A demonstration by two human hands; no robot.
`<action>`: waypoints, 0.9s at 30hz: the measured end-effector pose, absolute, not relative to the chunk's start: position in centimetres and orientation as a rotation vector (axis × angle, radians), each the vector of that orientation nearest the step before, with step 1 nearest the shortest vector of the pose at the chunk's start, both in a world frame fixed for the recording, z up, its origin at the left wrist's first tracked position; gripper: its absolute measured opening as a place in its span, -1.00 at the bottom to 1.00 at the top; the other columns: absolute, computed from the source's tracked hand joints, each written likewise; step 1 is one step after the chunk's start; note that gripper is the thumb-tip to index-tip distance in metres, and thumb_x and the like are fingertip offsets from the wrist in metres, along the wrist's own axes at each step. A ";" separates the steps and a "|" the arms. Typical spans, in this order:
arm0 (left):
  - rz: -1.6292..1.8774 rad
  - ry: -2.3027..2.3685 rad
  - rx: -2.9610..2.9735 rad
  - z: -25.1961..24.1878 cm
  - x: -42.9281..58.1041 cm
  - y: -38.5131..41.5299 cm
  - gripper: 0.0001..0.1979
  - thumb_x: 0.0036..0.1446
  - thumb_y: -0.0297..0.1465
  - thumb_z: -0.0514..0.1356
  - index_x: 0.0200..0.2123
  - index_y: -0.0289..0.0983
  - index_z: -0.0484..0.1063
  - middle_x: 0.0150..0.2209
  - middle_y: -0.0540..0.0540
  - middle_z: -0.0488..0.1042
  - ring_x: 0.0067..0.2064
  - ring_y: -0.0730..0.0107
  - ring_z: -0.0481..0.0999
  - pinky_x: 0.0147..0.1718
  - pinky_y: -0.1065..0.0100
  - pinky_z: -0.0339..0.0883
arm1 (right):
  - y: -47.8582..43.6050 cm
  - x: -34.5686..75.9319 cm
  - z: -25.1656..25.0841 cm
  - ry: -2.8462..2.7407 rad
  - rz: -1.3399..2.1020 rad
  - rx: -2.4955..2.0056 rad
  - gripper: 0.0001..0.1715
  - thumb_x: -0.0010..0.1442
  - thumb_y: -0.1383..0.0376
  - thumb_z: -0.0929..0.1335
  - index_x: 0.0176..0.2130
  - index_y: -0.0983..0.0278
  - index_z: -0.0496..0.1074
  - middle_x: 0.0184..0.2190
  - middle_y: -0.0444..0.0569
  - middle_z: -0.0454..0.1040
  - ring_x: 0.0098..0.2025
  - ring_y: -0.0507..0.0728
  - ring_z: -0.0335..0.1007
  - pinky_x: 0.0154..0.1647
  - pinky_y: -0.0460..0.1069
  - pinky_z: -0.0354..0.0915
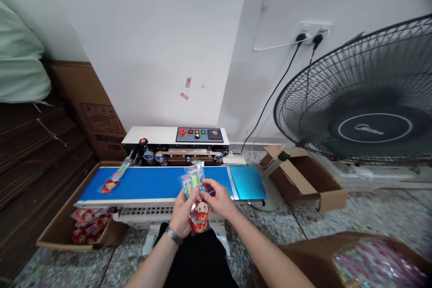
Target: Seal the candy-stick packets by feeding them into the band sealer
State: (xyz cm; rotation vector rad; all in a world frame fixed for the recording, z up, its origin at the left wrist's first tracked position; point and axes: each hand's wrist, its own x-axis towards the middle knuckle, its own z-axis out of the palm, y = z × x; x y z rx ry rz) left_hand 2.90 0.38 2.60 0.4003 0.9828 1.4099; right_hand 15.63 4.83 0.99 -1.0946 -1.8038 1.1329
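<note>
In front of the blue conveyor belt (145, 184), my left hand (183, 211) is closed round several clear plastic packets (200, 211), each with a red-haired cartoon face at its lower end. The fingers of my right hand (218, 197) pinch the same packets near their middle, below a barcode label. The packets' open or sealed state is too small to tell. Behind the belt stands a sealing machine (155, 136) with a control panel (199, 135) of buttons and a lit display. One similar packet (114, 180) lies at the belt's left end.
Below the belt's left end, a cardboard box (111, 234) holds similar packets. Another box (303, 243) at lower right contains colourful plastic-wrapped items. A large fan (367, 94) stands on the right, near an open carton (303, 180). Flattened cardboard (40, 157) is stacked at left.
</note>
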 end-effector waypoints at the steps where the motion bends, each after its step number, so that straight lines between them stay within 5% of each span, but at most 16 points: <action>1: 1.403 0.965 0.369 2.7 3.0 0.3 -0.66 -0.13 -0.30 0.29 -0.25 -0.30 0.37 -0.29 -0.14 0.53 -0.29 0.29 0.52 -0.26 0.31 0.37 | 4.7 15.6 0.9 -1.766 1.142 -1.101 -0.63 0.05 0.13 0.32 -0.16 0.25 0.36 -0.31 -0.08 0.43 -0.34 0.04 0.35 -0.37 -0.08 0.29; 4: 1.374 0.942 0.351 2.7 3.0 0.2 -0.63 -0.13 -0.31 0.28 -0.21 -0.27 0.36 -0.26 -0.14 0.53 -0.25 0.25 0.52 -0.24 0.29 0.37 | 5.4 16.5 0.1 -1.565 1.168 -1.131 -0.70 0.06 0.11 0.30 -0.28 0.27 0.36 -0.41 -0.10 0.44 -0.42 0.03 0.36 -0.39 -0.08 0.30; 10: 1.324 1.030 0.352 1.6 2.2 0.1 -0.63 -0.16 -0.31 0.30 -0.24 -0.25 0.31 -0.28 -0.14 0.52 -0.35 0.22 0.54 -0.41 0.29 0.40 | 9.4 21.8 -2.9 -1.114 0.843 -1.499 -0.52 0.00 0.01 0.27 -0.21 0.31 0.35 -0.52 -0.06 0.46 -0.50 0.10 0.37 -0.51 -0.06 0.26; 18: 1.344 1.013 0.372 1.5 2.2 0.2 -0.64 -0.17 -0.32 0.31 -0.27 -0.28 0.34 -0.30 -0.16 0.53 -0.36 0.26 0.53 -0.36 0.29 0.38 | 12.6 22.6 -4.1 -1.441 0.682 -1.929 -0.67 0.06 0.21 0.23 -0.19 0.28 0.38 -0.44 -0.04 0.48 -0.37 0.12 0.40 -0.33 -0.04 0.24; 22: 1.372 1.016 0.372 1.7 2.4 0.5 -0.62 -0.22 -0.35 0.34 -0.27 -0.30 0.37 -0.29 -0.17 0.54 -0.35 0.31 0.52 -0.31 0.30 0.37 | 10.8 20.0 -2.4 -1.631 0.632 -1.673 -0.56 0.05 0.18 0.27 -0.05 0.27 0.30 -0.15 0.05 0.41 -0.12 0.16 0.33 -0.16 0.01 0.24; 27: 1.412 0.977 0.416 1.9 3.1 0.7 -0.62 -0.22 -0.35 0.34 -0.27 -0.30 0.38 -0.32 -0.12 0.54 -0.33 0.33 0.51 -0.28 0.32 0.36 | 5.5 16.6 0.3 -1.788 1.138 -1.153 -0.54 0.05 0.11 0.32 -0.06 0.22 0.29 -0.18 -0.03 0.41 -0.24 0.08 0.37 -0.28 -0.04 0.31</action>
